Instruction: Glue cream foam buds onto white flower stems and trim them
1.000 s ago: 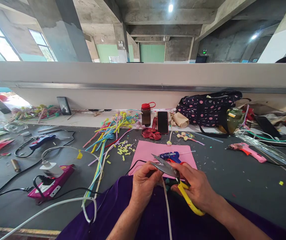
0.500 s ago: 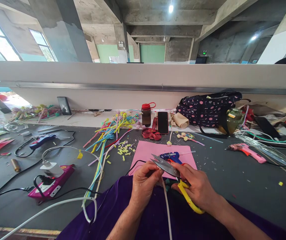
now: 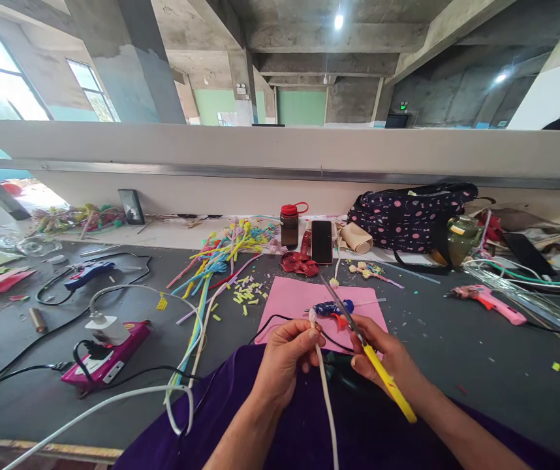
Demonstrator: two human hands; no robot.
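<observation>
My left hand pinches a white cord near its upper end, where a small pale tuft shows above the fingertips. The cord hangs down over the purple cloth on my lap. In my right hand are scissors with yellow handles, their blades pointing up and left, apart from the cord. Behind both hands a blue glue gun with a red trigger lies on a pink sheet.
Left of the sheet lie cut yellow-green pieces and bundled coloured stems. A magenta power strip with cables sits at left. A pink glue gun lies at right. A bottle, phone and patterned bag stand behind.
The scissors have moved away from my left fingertips and turned, with the blades now seen edge-on. The tuft at the cord's end has come into sight. The view has shifted slightly.
</observation>
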